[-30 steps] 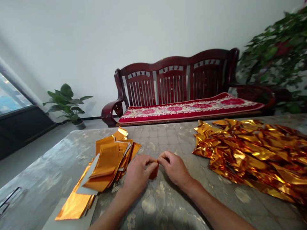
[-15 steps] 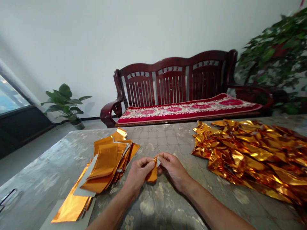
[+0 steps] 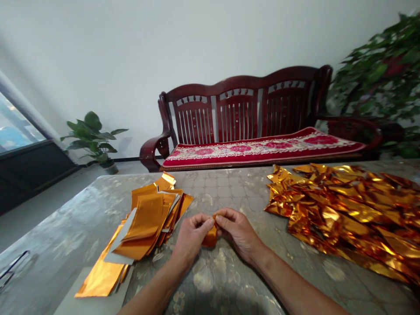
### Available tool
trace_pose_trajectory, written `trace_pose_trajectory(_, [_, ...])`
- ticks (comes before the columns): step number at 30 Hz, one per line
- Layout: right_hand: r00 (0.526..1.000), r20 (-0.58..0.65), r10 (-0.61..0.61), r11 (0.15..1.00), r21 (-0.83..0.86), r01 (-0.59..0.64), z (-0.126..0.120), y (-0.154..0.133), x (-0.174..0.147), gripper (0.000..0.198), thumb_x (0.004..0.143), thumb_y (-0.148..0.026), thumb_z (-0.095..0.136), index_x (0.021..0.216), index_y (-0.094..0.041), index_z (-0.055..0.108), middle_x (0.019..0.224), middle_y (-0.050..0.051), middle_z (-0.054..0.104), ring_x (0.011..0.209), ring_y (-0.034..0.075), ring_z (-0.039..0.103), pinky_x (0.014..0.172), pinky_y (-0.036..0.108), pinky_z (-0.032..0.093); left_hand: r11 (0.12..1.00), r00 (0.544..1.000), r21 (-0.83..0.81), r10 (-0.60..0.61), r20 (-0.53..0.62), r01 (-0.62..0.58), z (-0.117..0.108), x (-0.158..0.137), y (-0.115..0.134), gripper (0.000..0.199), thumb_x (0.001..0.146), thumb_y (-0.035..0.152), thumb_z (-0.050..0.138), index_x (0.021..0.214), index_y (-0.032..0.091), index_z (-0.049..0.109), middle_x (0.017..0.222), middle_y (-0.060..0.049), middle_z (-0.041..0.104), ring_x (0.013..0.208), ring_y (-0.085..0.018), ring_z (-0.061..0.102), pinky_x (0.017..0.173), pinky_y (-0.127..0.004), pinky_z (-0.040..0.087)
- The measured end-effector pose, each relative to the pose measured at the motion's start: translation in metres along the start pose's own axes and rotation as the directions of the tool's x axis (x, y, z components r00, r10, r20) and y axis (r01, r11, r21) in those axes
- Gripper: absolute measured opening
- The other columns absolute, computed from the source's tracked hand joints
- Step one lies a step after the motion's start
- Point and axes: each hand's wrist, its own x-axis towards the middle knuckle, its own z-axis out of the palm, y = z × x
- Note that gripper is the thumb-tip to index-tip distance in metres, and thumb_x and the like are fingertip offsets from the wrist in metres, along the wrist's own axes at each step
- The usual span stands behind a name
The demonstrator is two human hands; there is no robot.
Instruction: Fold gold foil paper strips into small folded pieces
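Observation:
A small folded sheet of gold foil paper (image 3: 210,239) is held between my two hands, just above the table. My left hand (image 3: 194,234) pinches it by thumb and forefinger along its upper left side. Close against it, my right hand (image 3: 236,229) is closed on the top right corner of the same sheet. The fingers hide much of the fold. To the left lies a loose stack of flat gold foil sheets (image 3: 144,221) with grey backs. On the right spreads a big heap of folded gold foil pieces (image 3: 341,210).
The table (image 3: 226,280) has a grey floral cover. A pair of glasses (image 3: 13,267) lies at its left edge. Behind it stands a dark red wooden bench (image 3: 236,111) with a red floral cushion (image 3: 243,151). Potted plants (image 3: 93,133) stand at both sides.
The right fingers have moved in over the sheet's corner, and the grey backing that showed there is now covered. The whole view has shifted slightly.

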Motion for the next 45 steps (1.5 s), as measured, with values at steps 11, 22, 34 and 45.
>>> trace_pose_trajectory(11, [0.97, -0.165, -0.177, 0.934, -0.338, 0.113, 0.007, 0.002, -0.002, 0.03, 0.073, -0.047, 0.069, 0.068, -0.02, 0.058, 0.053, -0.004, 0.055, 0.05, 0.013, 0.051, 0.048, 0.024, 0.043, 0.898, 0.968, 0.418, 0.214, -0.132, -0.141, 0.003, -0.002, -0.002, 0.021, 0.08, 0.034, 0.065, 0.068, 0.017, 0.072, 0.064, -0.002, 0.067, 0.062, -0.015, 0.056, 0.062, -0.023, 0.04])
trace_pose_trajectory(22, [0.989, -0.116, -0.09, 0.969, -0.239, 0.06, 0.0, 0.009, 0.003, 0.034, 0.073, -0.05, 0.07, 0.074, -0.019, 0.056, 0.055, -0.005, 0.057, 0.048, 0.011, 0.053, 0.048, 0.023, 0.044, 0.947, 0.992, 0.304, 0.121, -0.047, -0.101, -0.006, 0.006, 0.0, 0.032, 0.08, 0.044, 0.064, 0.072, 0.014, 0.072, 0.066, -0.002, 0.067, 0.063, -0.015, 0.056, 0.062, -0.024, 0.04])
trace_pose_trajectory(34, [0.93, -0.322, -0.177, 0.982, -0.122, 0.144, -0.019, 0.005, 0.013, 0.042, 0.071, -0.058, 0.074, 0.074, -0.019, 0.058, 0.055, -0.004, 0.055, 0.048, 0.01, 0.048, 0.047, 0.022, 0.038, 0.989, 0.996, 0.122, 0.088, -0.018, -0.085, -0.016, 0.009, -0.003, 0.044, 0.083, 0.052, 0.06, 0.093, 0.013, 0.079, 0.08, -0.008, 0.074, 0.076, -0.021, 0.064, 0.07, -0.027, 0.047])
trace_pose_trajectory(45, [0.92, -0.339, -0.195, 0.98, -0.11, 0.167, -0.017, 0.006, 0.011, 0.042, 0.07, -0.055, 0.076, 0.078, -0.017, 0.06, 0.059, -0.003, 0.059, 0.049, 0.01, 0.052, 0.046, 0.021, 0.041, 0.949, 0.965, 0.283, 0.192, -0.18, -0.137, -0.005, 0.007, -0.011, 0.036, 0.084, 0.043, 0.055, 0.072, 0.015, 0.074, 0.065, -0.003, 0.069, 0.063, -0.017, 0.06, 0.063, -0.025, 0.044])
